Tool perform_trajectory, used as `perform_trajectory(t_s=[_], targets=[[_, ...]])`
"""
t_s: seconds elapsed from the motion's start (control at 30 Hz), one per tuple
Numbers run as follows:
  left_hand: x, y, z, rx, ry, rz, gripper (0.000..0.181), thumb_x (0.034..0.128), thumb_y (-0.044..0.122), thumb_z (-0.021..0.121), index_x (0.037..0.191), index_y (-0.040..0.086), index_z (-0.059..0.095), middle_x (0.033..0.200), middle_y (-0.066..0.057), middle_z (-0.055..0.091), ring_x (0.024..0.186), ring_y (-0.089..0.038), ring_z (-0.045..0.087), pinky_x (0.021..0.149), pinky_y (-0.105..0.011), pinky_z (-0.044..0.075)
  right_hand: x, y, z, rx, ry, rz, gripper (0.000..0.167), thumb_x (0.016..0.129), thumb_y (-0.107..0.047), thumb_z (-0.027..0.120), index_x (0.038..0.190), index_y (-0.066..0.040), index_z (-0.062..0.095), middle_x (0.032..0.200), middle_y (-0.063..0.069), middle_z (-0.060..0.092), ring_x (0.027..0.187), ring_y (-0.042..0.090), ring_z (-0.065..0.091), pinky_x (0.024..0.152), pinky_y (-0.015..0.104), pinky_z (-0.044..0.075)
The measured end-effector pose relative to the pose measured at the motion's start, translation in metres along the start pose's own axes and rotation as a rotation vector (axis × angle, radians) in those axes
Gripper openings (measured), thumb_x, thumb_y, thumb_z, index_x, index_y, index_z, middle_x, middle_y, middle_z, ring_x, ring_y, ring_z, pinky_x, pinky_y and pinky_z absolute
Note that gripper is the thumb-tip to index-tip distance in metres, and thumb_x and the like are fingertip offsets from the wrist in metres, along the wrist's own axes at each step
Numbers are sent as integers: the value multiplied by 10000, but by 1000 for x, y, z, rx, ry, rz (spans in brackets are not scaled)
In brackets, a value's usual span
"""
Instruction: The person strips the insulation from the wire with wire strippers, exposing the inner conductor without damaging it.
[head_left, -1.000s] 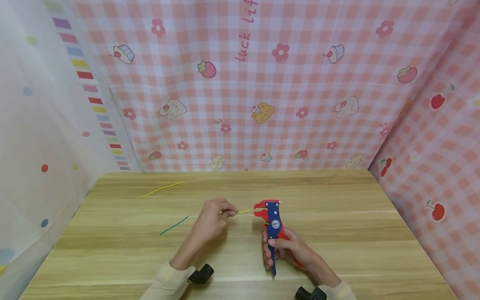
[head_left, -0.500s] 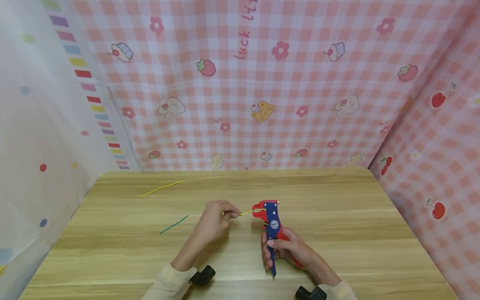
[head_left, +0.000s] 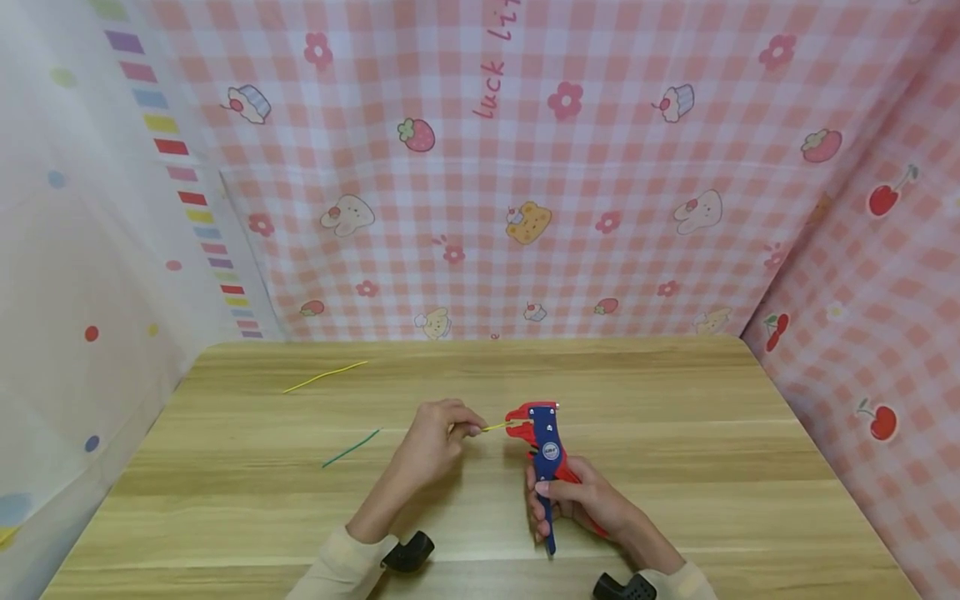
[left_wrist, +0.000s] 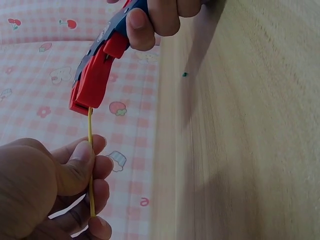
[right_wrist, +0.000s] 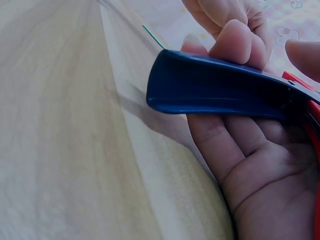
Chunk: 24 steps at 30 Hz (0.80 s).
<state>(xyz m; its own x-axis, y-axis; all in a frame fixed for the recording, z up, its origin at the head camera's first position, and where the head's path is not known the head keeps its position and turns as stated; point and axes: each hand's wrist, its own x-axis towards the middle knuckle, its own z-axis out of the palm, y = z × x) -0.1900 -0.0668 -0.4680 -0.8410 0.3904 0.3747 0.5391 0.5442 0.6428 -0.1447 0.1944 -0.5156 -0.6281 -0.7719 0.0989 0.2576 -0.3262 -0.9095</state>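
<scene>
Between thumb and forefinger, my left hand [head_left: 437, 437] pinches a yellow wire [left_wrist: 90, 131]. The wire's far end sits in the red mouth of a wire stripper [head_left: 546, 437], and how deep it reaches is hidden. My right hand [head_left: 581, 497] grips the stripper by its handles, the tool standing nearly upright with its mouth facing left. In the right wrist view the blue handle [right_wrist: 220, 87] lies across my palm with the fingers curled round it. The two stripper handles look spread apart.
A green wire [head_left: 351, 448] lies on the wooden table [head_left: 712, 450] left of my left hand. Farther back lies another yellow wire [head_left: 325, 377]. A tiny green scrap [left_wrist: 185, 74] shows on the tabletop in the left wrist view. Checked cloth [head_left: 480, 183] hangs behind the table.
My left hand has moved slightly right, bringing the yellow wire's end from just short of the stripper's mouth into it. The right hand and stripper stay almost still.
</scene>
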Motion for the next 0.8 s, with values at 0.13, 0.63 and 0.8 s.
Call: perform_trajectory(t_s=[0.13,0.63,0.8], targets=[[0,2,0,9,4,17,165,887,-82,715,847,55,797,797,-21,729,756,-109,662,697,-222,550,0,1,1,-8,12,7,129,1073,-43,413,1164,24,476,892,22,649,777,143,695,795,352,620],[0,3,1,9,-8,27,194,890,-97,702,851,66,799,806,-10,730,777,-112,669,721,-234,561,0,1,5,-84,114,54,188,1104,-139,439,1166,38,458,801,-6,625,682,131,667,687,341,619],[0,3,0,11,-9,32,178,889,-88,710,855,62,800,807,-11,731,777,-114,667,723,-232,559,-1,0,5,-92,130,82,196,1104,-174,456,1125,21,458,781,-19,622,661,130,658,673,339,615]])
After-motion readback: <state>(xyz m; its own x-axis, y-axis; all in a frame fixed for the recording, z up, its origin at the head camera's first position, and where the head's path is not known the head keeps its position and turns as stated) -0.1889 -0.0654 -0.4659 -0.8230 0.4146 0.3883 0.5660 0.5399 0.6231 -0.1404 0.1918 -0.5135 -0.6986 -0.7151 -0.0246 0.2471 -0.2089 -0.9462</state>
